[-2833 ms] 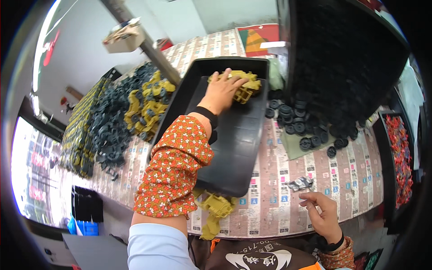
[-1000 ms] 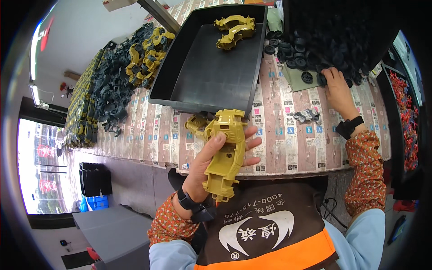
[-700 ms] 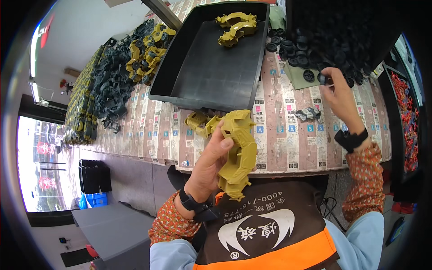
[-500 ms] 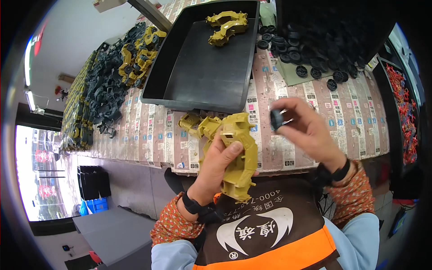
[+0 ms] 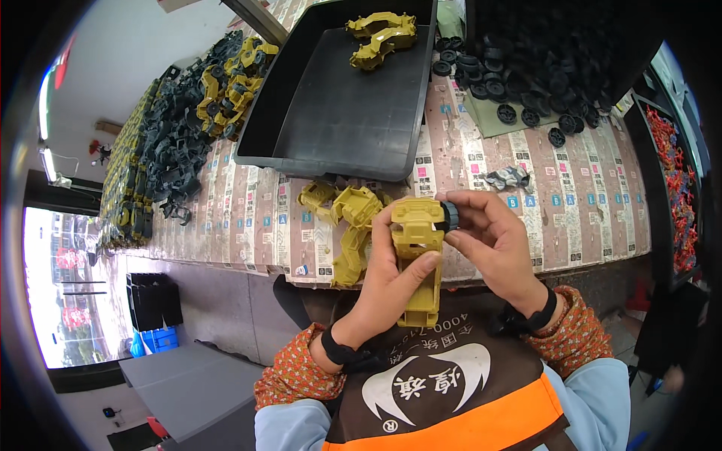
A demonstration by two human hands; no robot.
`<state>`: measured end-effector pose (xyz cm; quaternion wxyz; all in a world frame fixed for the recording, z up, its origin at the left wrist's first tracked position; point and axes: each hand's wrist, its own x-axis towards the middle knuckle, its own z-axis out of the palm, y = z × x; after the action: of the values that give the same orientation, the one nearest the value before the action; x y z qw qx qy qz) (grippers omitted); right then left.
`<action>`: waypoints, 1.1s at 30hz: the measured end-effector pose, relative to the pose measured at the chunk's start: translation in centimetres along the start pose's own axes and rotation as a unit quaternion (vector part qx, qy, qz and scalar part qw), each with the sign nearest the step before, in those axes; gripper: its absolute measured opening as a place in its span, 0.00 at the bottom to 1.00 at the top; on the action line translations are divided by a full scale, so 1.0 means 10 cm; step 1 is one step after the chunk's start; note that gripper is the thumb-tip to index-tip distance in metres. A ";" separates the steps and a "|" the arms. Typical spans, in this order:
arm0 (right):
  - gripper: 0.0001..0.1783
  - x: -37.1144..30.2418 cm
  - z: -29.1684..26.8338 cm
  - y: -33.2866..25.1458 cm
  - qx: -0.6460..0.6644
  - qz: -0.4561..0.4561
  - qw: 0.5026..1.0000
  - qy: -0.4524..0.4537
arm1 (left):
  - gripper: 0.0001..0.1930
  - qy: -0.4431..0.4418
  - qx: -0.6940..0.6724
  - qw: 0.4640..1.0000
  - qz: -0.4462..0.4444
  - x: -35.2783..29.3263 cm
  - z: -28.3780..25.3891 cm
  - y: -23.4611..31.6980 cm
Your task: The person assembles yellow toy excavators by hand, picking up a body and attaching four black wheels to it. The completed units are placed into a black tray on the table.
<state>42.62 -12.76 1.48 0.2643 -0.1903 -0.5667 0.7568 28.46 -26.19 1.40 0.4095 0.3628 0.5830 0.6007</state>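
1. The left hand grasps a yellow vehicle body, its thumb laid across the near part; the piece is above the counter's front edge, in front of the person's apron.
2. The right hand pinches a dark wheel between thumb and fingers, at the body's right side near its far end; whether the wheel is seated there cannot be told.
3. Just beyond the left hand, a few loose yellow pieces lie on the paper-covered counter, near the front of a black tray.
4. Inside that tray, toward its far right, rest two more yellow bodies.
5. Right of the tray is a heap of black wheels, some on a green sheet; a crumpled silvery scrap lies nearer.
6. To the left stand piles of dark grey parts and yellow bodies with dark wheels.
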 end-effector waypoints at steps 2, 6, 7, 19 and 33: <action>0.29 -0.11 0.05 0.00 -0.023 0.014 0.999 0.019 | 0.39 -0.019 0.093 0.994 0.050 0.01 0.03 0.12; 0.33 -0.25 0.10 -0.02 -0.149 -0.076 0.986 0.001 | 0.40 -0.034 0.130 0.991 0.024 -0.03 0.07 0.11; 0.36 -0.26 0.10 -0.04 -0.143 -0.071 0.987 -0.004 | 0.41 -0.032 0.132 0.990 0.026 -0.03 0.08 0.11; 0.38 -0.30 0.09 -0.07 -0.253 -0.124 0.959 0.010 | 0.40 -0.055 0.181 0.982 0.025 -0.01 0.17 -0.02; 0.11 1.53 -1.71 -0.09 -0.712 -0.061 0.685 0.141 | 0.31 0.046 -0.192 0.974 -0.114 0.24 -0.08 0.27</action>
<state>40.78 9.83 -2.36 0.1720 -0.3910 -0.9013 0.0724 26.52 -24.26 3.96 0.5098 0.1807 0.5124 0.6670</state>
